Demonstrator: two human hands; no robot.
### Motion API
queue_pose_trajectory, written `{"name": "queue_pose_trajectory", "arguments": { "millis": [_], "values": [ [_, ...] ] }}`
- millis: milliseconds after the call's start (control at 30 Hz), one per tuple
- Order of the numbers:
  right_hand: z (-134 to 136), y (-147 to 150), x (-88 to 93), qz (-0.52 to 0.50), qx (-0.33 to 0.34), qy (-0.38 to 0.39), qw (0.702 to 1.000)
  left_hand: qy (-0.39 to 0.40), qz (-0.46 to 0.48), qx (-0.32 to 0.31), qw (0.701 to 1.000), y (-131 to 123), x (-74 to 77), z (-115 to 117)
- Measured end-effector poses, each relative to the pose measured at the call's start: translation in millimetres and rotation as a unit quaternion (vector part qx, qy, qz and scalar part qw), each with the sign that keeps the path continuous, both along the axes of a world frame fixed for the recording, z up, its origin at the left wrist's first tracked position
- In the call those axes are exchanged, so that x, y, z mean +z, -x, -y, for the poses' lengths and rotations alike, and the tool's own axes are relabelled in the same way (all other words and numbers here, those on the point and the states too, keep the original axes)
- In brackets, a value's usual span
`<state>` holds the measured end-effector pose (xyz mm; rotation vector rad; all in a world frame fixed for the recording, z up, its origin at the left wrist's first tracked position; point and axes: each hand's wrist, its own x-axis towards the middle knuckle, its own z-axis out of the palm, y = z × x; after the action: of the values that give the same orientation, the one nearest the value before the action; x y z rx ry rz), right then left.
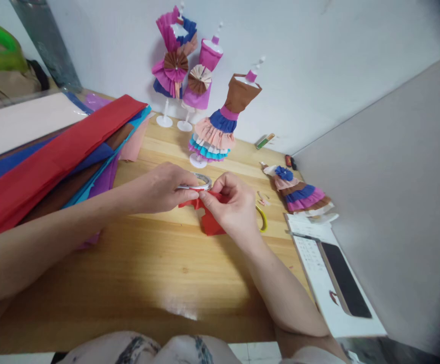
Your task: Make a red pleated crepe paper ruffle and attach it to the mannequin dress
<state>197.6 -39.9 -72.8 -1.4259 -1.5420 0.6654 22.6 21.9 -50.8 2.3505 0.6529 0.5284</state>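
Observation:
A piece of red crepe paper (213,223) with a gathered upper edge is held above the wooden table between my hands. My left hand (163,188) is closed, its thumb and fingers pinching the gathered edge. At its fingertips is a roll of clear tape (205,179), partly hidden; whether that hand grips the roll too I cannot tell. My right hand (237,207) pinches the same red edge between thumb and forefinger, close to the left fingertips. The paper's lower part hangs below the right hand.
Three miniature dress forms in paper dresses (248,88) stand by the wall. Folded crepe paper sheets (66,151) lie at left. Right of my hands are a yellow ring (261,218), a dressed figure lying down (299,194), and a white pad with a dark phone (345,278).

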Motion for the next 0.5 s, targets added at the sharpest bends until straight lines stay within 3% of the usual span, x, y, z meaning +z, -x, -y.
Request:
{"name": "queue_pose_trajectory", "arguments": {
  "millis": [100, 300, 500],
  "values": [
    [-4, -2, -1.8, -0.009, -0.006, -0.004, 1.000, 0.019, 0.006, -0.007, 1.000, 2, 1.8, -3],
    [-6, -8, 5.9, -0.031, 0.036, 0.015, 0.999, 0.145, 0.037, -0.010, 0.989, 1, -4.2, -12],
    [-5, -14, 13.9, -0.039, 0.050, 0.015, 0.998, 0.110, 0.046, 0.018, 0.993, 2, -5.3, -15]
  ]
}}
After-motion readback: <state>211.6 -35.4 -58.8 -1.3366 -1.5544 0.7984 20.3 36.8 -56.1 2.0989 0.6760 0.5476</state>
